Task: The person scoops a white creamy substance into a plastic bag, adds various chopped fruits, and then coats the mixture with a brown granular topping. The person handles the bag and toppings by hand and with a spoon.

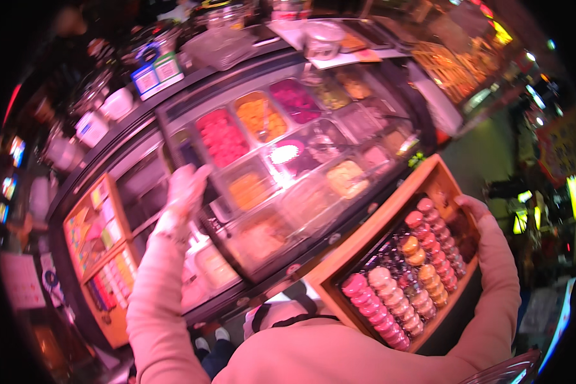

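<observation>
My right hand (472,206) grips the far right side of a wooden tray (323,299), its fingers partly hidden by the rim. The tray is tilted against my right forearm and body. Rows of macarons (422,291) in pink, red and orange stand in a clear insert inside it. My left hand (187,185), which looks gloved, is closed on the dark left frame of a glass lid (285,153) over a counter display. Beneath the glass are tubs with red cubes (222,136), orange cubes (260,118) and purple pieces (296,100).
Left of my arm, a wooden box (102,237) holds colourful packets at the counter's end. White containers (116,104) and blue-green cards (157,75) stand along the back edge. A clear plastic bag (219,48) lies there too. A woven basket (451,67) is at the far right.
</observation>
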### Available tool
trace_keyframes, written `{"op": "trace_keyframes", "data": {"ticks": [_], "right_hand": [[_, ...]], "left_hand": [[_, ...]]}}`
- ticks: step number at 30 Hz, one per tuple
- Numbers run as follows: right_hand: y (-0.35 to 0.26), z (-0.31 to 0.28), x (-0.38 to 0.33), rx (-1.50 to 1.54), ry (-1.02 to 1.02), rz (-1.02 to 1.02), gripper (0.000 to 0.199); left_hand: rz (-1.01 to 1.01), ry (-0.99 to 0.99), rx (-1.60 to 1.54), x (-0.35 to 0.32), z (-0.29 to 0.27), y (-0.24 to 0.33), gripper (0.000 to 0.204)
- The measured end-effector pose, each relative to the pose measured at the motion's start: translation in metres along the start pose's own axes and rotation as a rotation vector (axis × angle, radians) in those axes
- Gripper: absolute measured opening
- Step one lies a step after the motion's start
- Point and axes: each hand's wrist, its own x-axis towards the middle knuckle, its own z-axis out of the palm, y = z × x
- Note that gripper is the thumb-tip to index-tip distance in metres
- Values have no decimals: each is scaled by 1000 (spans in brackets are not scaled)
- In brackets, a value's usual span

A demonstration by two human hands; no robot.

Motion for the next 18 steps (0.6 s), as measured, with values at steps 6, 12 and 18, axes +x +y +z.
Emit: {"op": "trace_keyframes", "data": {"ticks": [6, 12, 18], "right_hand": [[-7, -10, 16, -21, -192, -117, 66], [-53, 4, 34, -162, -287, -141, 76], [-100, 77, -10, -263, -391, -294, 72]], "left_hand": [[69, 29, -205, 9, 52, 34, 35], [102, 53, -566, -27, 64, 58, 38], [168, 150, -728, -224, 33, 49, 40]]}}
